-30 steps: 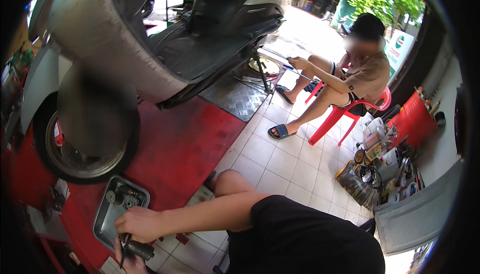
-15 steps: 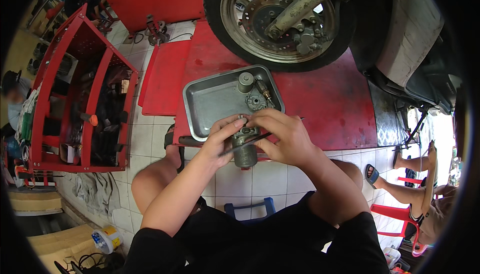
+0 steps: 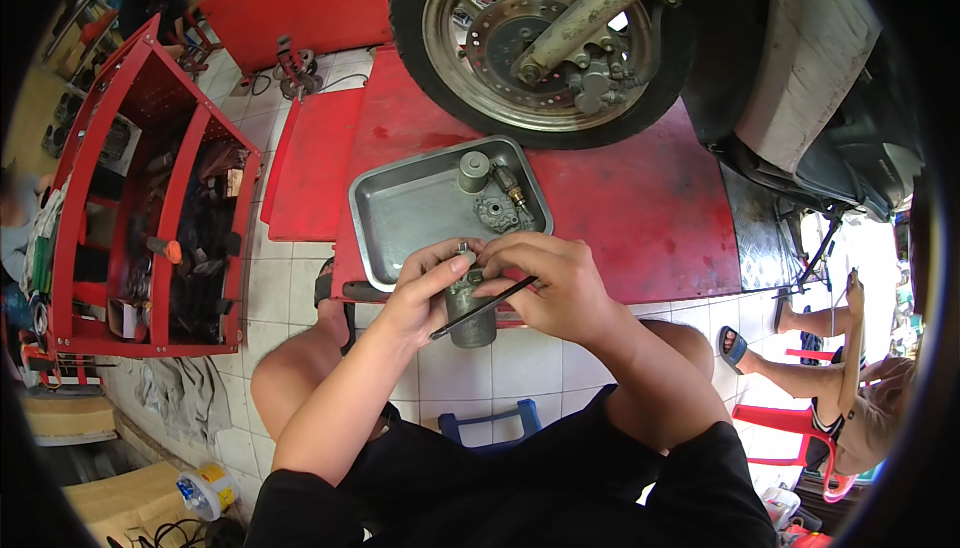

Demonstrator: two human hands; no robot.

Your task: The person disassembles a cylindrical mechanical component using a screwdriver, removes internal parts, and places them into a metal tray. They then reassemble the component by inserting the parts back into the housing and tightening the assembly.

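Observation:
Over the front edge of the red platform, my left hand is closed round a grey metal cylinder, a small motor-like part held upright with a short shaft at its top. My right hand pinches a thin black rod-like tool that slants across the cylinder's front, while its fingertips reach the cylinder's upper part. Fingers hide much of that top. Just beyond both hands sits a metal tray. In it lie a round silver canister, a slim part with a brass-coloured section and a grey cast cover.
A motorbike's front wheel stands on the red platform beyond the tray. To the left is a red tool rack. A blue stool is below me. At right, another person sits by a red chair.
The black tool has swung to a steeper slant and its right end is now inside my right hand. The whole view has shifted slightly. Both hands stay at the cylinder.

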